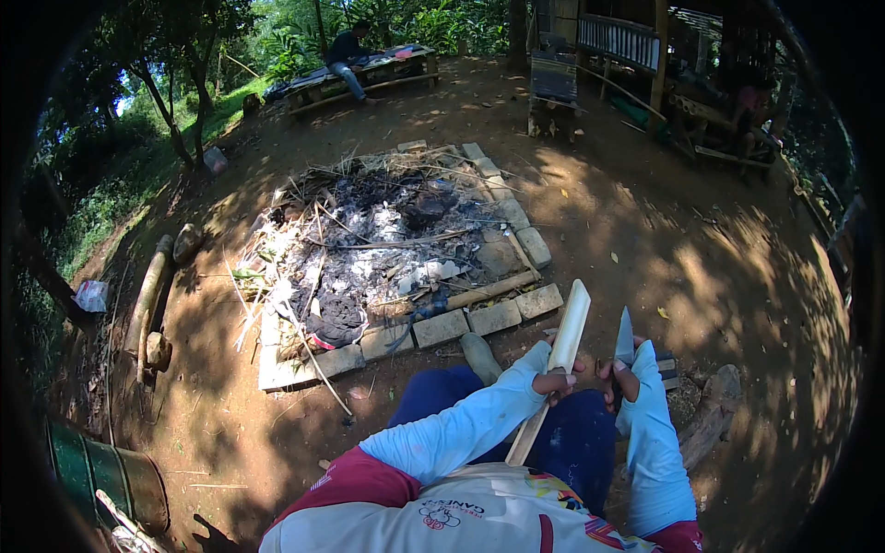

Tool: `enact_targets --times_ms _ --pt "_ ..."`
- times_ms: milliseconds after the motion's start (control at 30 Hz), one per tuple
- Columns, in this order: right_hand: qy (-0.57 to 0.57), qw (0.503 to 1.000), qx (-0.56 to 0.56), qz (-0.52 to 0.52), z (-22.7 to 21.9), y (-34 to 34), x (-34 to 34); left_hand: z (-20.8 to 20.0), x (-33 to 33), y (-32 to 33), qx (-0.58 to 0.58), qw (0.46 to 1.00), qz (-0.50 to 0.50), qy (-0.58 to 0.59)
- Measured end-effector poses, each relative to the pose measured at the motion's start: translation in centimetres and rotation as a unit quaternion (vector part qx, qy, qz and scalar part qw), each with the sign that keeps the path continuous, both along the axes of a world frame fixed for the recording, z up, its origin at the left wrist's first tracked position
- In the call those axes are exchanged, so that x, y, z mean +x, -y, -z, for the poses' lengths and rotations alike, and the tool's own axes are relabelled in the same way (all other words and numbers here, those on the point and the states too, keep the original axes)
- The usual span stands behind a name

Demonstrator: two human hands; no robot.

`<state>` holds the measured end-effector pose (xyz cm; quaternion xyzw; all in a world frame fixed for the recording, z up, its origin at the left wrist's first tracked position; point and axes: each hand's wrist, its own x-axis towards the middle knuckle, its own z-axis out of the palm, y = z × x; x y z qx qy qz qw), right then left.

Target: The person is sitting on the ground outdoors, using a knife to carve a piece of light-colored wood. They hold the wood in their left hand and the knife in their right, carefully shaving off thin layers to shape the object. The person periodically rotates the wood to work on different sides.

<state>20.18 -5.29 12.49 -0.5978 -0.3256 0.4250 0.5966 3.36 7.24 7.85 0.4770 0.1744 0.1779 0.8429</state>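
Note:
My left hand (556, 381) is closed round a long pale split piece of bamboo (570, 330). The bamboo slants across my lap, its hollow inner face showing and its far end raised beyond my knees. In my right hand (625, 376) is a knife (625, 334), its pointed blade standing upward, just right of the bamboo and apart from it. The handle is mostly hidden by my fingers. Light blue sleeves cover both forearms.
Before me lies a fire pit of ash, charred sticks and straw, edged with concrete blocks (441, 329). A wood log (714, 405) rests at my right, a green drum (101, 470) at lower left. Far off, a person (348, 57) sits on a bench (396, 69); another sits at far right.

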Motion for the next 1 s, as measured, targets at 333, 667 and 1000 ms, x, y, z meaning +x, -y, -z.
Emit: enact_targets --times_ms 333,667,1000 --pt "0.314 0.944 0.006 -0.099 -0.2 0.8 0.7 -1.8 -1.4 -0.5 0.015 1.0 -0.015 -0.002" --pt "0.2 0.976 0.002 -0.085 -3.4 0.8 -1.2 -3.4 -2.7 2.9 -0.07 0.996 -0.016 -0.054" --pt "0.269 0.959 0.055 -0.072 -3.0 1.8 -1.8 -3.6 -3.4 3.5 0.011 0.998 -0.012 -0.056"
